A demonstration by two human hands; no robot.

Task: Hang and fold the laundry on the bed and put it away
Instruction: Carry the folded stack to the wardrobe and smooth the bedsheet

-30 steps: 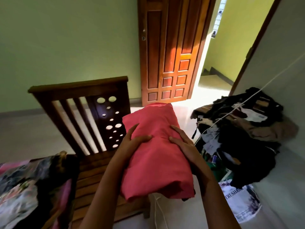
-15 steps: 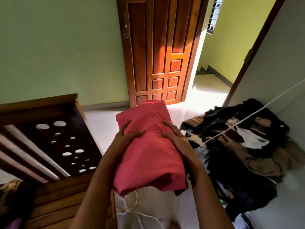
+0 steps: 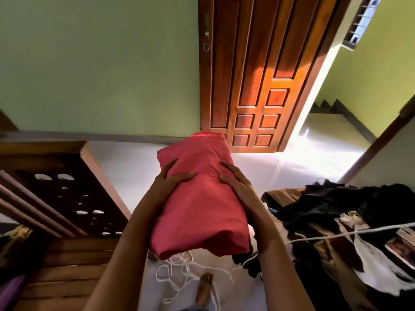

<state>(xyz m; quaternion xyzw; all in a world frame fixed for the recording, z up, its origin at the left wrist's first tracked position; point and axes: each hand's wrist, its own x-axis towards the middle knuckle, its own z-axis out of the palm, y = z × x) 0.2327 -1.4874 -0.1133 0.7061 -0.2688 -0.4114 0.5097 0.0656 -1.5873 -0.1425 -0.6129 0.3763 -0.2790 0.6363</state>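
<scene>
Putting-away step: left hand and right hand clasp the folded red cloth, fingers wrapped round its sides, facing the door. Next likely needs a storage spot.

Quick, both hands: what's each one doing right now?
Left hand: grips the left side of the folded red cloth.
Right hand: grips its right side.

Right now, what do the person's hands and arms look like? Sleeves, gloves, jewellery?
Left hand and right hand are bare: no gloves, and no rings, watch or bracelets visible. No sleeves show anywhere up to the bottom edge of the frame.
</scene>
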